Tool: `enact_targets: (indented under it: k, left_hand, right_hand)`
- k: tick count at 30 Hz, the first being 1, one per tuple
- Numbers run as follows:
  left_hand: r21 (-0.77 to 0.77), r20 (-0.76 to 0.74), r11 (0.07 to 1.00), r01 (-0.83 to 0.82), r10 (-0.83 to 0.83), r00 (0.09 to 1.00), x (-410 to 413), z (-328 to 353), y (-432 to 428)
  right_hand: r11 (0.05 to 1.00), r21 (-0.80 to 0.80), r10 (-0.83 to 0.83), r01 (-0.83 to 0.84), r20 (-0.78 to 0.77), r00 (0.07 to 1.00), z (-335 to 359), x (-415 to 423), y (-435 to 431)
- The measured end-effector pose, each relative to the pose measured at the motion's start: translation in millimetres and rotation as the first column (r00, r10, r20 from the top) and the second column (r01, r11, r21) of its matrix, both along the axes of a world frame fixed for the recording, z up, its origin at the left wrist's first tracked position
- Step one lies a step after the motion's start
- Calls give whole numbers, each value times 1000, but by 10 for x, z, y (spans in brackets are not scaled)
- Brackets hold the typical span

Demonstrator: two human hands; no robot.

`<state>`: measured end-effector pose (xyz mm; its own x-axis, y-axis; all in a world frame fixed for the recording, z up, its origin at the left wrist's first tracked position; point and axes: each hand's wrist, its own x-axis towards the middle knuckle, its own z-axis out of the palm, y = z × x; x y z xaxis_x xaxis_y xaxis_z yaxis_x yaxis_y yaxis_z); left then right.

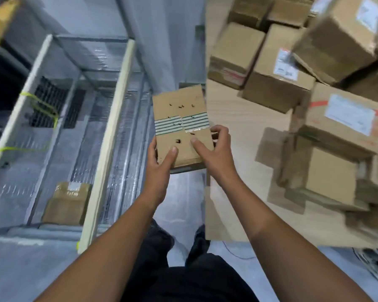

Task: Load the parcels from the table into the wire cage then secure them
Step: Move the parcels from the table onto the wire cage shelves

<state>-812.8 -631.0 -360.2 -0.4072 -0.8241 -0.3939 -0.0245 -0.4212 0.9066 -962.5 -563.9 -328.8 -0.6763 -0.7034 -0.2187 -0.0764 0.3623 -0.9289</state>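
The left hand (160, 159) and right hand (214, 150) both grip only the near end of the striped-tape parcel (179, 105), held over the floor (183, 192) between table (238, 120) and wire cage (120, 94), so its unsupported far end may sag, slip free, or clip the cage's frame.

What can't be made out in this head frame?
1. Head view, shipping labels: the print is smeared by motion blur.
2. Head view, striped parcel: its underside is hidden by its own top face.
3. Head view, wire cage: its near left corner is cut off by the frame edge.
4. Head view, caged parcel: its label is too small and blurred to read.
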Motion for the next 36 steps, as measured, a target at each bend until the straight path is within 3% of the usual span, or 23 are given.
enact_targets:
  k: [7, 10, 18, 23, 29, 33, 36]
  left_hand:
    - [-120, -26, 959, -258, 257, 966, 1136, -3, -770]
    - [-90, -35, 903, -420, 419, 907, 1636, -52, -1061]
    - [-98, 55, 736, -670, 677, 734, 2635, -244, -1569]
    - [-12, 55, 673, -740, 739, 671, 2898, -451, -1745]
    - [63, 187, 581, -811, 792, 582, 2928, -739, -2295]
    - [164, 273, 570, -805, 758, 593, 2941, -1109, -2788]
    - [142, 364, 555, -820, 741, 564, 2943, -1527, -3128]
  right_hand:
    - [934, 104, 344, -343, 2, 939, 51, 918, -1166]
    - [863, 72, 497, -501, 68, 865, 108, 1375, -1692]
    - [652, 91, 755, -753, 15, 656, -31, 2523, -2749]
    - [485, 149, 870, -862, 16, 493, -299, 2862, -3258]
    - [295, 251, 946, -922, 60, 319, -834, 2986, -4054]
    - [227, 307, 947, -924, 150, 283, -1318, 2979, -4643]
    - [199, 336, 942, -920, 192, 274, -1843, 2991, -5091]
